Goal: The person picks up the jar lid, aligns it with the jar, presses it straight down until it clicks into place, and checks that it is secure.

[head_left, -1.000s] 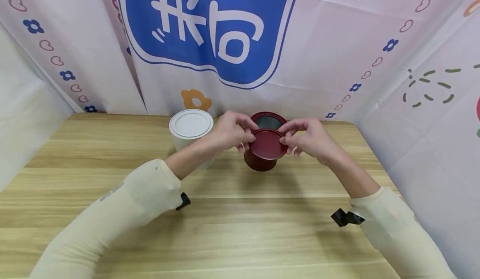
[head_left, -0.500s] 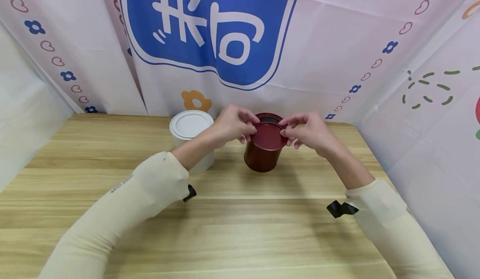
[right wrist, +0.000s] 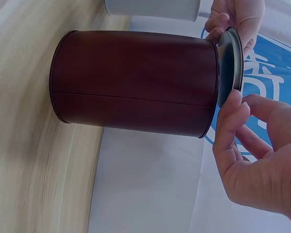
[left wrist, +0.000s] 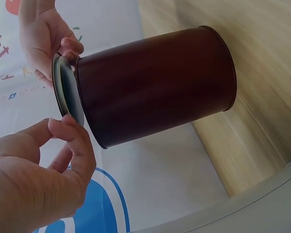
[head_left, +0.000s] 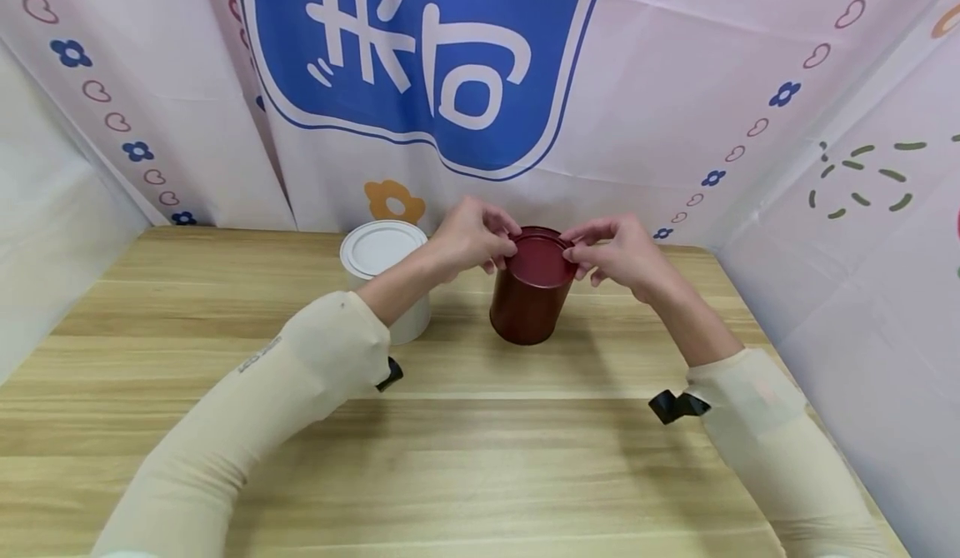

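Observation:
A dark red cylindrical can (head_left: pixel 527 310) stands upright on the wooden table. Over its mouth is a round red lid (head_left: pixel 540 261), slightly tilted, with a gap between it and the can's rim in both wrist views. My left hand (head_left: pixel 474 240) pinches the lid's left edge between thumb and fingers. On the opposite edge, my right hand (head_left: pixel 617 256) pinches the lid the same way. The lid's metallic underside shows in the right wrist view, where the lid (right wrist: pixel 231 60) sits just off the can (right wrist: pixel 136 82).
A white can (head_left: pixel 384 248) with its lid on stands left of the red one, partly behind my left forearm. The wooden table (head_left: pixel 480 466) runs up to a printed cloth backdrop (head_left: pixel 637 125). More cloth hangs along both sides.
Both hands have carried the lid away from me and over the red can's mouth, which was visible earlier and is now covered. Neither can has moved.

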`<state>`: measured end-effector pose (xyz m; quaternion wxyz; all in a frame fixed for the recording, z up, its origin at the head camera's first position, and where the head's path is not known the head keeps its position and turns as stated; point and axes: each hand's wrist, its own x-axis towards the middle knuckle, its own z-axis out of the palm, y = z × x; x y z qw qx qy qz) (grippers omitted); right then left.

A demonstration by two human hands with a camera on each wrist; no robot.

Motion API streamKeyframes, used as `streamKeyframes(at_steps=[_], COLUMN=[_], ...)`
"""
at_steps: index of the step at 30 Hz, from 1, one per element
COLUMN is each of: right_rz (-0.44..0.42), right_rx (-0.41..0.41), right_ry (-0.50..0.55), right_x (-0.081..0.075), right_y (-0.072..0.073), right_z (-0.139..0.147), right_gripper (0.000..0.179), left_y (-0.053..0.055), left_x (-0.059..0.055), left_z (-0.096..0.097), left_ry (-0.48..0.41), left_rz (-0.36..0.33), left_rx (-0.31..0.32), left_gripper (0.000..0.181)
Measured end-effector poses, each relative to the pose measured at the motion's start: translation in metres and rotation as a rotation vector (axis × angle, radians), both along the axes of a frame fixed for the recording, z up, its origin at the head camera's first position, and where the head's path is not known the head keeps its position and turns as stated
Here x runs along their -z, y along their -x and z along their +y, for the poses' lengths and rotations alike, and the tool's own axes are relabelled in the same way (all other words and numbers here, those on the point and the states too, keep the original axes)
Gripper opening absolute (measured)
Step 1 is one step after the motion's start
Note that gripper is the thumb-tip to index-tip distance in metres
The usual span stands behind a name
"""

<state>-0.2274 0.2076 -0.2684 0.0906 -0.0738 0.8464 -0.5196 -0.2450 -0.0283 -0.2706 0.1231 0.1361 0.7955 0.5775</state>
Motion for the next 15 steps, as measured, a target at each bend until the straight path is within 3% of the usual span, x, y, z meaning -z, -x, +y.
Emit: streamKeyframes(at_steps=[15], right_rz=[0.002], right_rx=[0.039], right_ry=[-0.024], right_x=[-0.003], right_y=[0.013], right_z=[-0.001], right_gripper=[0.028], left_y=[0.014], left_x=[-0.004], left_z=[0.004], left_ry=[0.053], left_rz=[-0.002], left_rx=[-0.008], left_gripper=[0.015])
